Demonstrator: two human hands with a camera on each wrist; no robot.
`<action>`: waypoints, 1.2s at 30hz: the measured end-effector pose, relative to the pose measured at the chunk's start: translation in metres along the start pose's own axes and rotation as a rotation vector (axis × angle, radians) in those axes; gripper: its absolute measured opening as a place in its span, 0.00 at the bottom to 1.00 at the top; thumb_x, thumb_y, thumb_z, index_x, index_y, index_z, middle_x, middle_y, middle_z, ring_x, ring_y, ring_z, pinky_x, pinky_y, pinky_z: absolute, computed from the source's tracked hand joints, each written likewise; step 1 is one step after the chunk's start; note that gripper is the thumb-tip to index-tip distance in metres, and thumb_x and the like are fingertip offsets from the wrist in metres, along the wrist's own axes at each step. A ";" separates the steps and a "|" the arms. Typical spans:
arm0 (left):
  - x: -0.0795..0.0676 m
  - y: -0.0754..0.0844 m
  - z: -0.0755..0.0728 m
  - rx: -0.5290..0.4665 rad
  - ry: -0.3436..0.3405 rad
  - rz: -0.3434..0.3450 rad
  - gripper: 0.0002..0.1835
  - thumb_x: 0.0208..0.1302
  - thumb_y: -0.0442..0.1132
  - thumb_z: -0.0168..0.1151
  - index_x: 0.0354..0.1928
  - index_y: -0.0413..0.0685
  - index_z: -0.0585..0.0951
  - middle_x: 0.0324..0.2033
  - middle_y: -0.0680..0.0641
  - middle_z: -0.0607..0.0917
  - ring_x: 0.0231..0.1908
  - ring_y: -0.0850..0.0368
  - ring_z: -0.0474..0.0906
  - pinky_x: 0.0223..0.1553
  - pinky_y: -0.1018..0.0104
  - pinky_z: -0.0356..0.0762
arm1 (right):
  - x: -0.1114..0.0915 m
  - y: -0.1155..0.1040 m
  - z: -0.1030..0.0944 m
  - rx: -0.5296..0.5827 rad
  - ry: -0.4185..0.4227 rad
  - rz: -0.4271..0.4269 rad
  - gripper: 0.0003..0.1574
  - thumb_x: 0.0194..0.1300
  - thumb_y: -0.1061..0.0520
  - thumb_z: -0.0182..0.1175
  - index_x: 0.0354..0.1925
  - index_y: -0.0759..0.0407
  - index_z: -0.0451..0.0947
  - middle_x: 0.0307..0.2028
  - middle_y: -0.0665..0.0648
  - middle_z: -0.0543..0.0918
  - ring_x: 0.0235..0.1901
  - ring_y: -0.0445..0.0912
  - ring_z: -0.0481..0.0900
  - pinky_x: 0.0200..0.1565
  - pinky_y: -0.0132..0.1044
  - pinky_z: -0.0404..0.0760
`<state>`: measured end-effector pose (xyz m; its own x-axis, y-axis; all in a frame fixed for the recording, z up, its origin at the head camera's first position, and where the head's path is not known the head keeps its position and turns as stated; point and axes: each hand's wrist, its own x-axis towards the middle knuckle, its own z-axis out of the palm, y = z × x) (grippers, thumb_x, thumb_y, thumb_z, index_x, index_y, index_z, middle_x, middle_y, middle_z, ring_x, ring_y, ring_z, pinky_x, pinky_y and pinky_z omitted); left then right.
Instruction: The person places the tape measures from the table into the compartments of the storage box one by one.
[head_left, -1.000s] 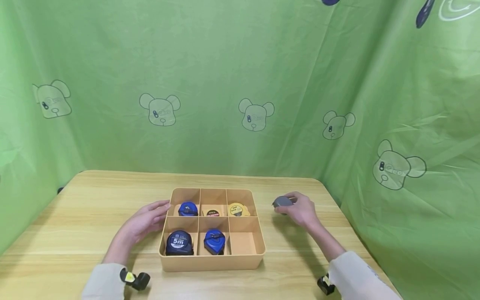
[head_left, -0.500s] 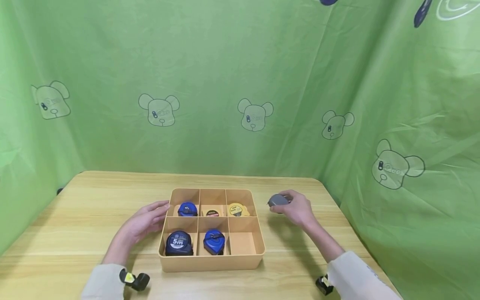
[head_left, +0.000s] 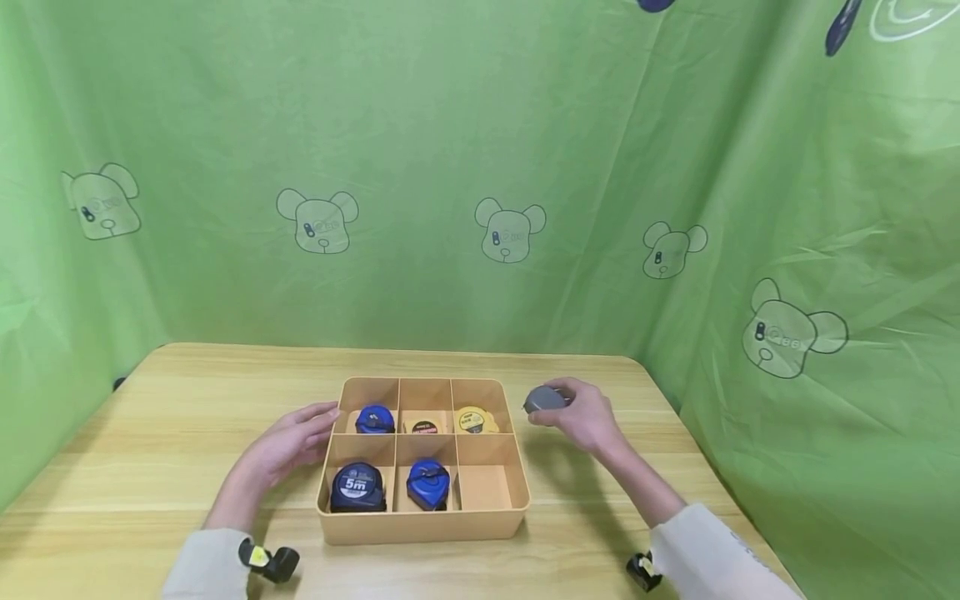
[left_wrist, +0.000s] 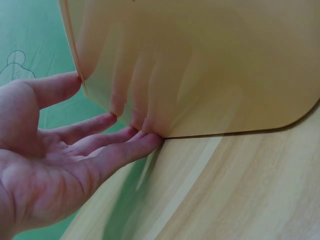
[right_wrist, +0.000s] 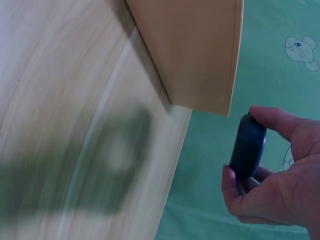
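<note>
My right hand [head_left: 588, 417] pinches a grey tape measure [head_left: 545, 399] between thumb and fingers, above the table just right of the divided tan box [head_left: 423, 527]. In the right wrist view the tape measure [right_wrist: 248, 146] appears dark and edge-on, near a corner of the box wall [right_wrist: 195, 55]. My left hand [head_left: 296, 442] touches the box's left side; the left wrist view shows its extended fingertips [left_wrist: 152, 141] against the wall. Inside the box, a dark blue 5m tape measure [head_left: 358, 488] lies front left and a blue one [head_left: 429, 484] front middle.
Across the box's back row are a blue tape measure [head_left: 375, 419], a yellow one with a dark label [head_left: 424, 426] and another yellow one [head_left: 476, 420]. Green curtains [head_left: 420, 292] printed with bear heads hang behind and beside the wooden table [head_left: 225, 367].
My right hand has moved left toward the box, carrying the grey tape measure. The left hand and the box have stayed in place.
</note>
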<state>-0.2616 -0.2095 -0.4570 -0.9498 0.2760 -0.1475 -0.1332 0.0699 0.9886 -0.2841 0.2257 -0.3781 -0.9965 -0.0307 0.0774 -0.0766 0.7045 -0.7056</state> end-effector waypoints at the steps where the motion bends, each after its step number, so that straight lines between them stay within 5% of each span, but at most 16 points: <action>1: 0.000 0.000 0.000 0.000 0.000 0.000 0.38 0.80 0.47 0.48 0.78 0.30 0.49 0.74 0.27 0.60 0.74 0.30 0.58 0.73 0.40 0.63 | -0.001 -0.001 0.001 0.001 -0.002 -0.004 0.43 0.49 0.50 0.79 0.62 0.63 0.77 0.53 0.69 0.83 0.46 0.57 0.82 0.40 0.38 0.85; 36: 0.000 0.000 0.000 0.018 0.022 -0.013 0.37 0.80 0.49 0.48 0.78 0.33 0.51 0.74 0.29 0.61 0.74 0.31 0.59 0.73 0.41 0.64 | -0.021 -0.038 0.024 0.022 -0.157 -0.125 0.36 0.45 0.57 0.81 0.55 0.59 0.81 0.40 0.59 0.87 0.39 0.49 0.82 0.38 0.36 0.84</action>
<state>-0.2613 -0.2091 -0.4572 -0.9540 0.2541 -0.1591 -0.1404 0.0903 0.9860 -0.2607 0.1828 -0.3703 -0.9720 -0.2280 0.0562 -0.1990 0.6724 -0.7130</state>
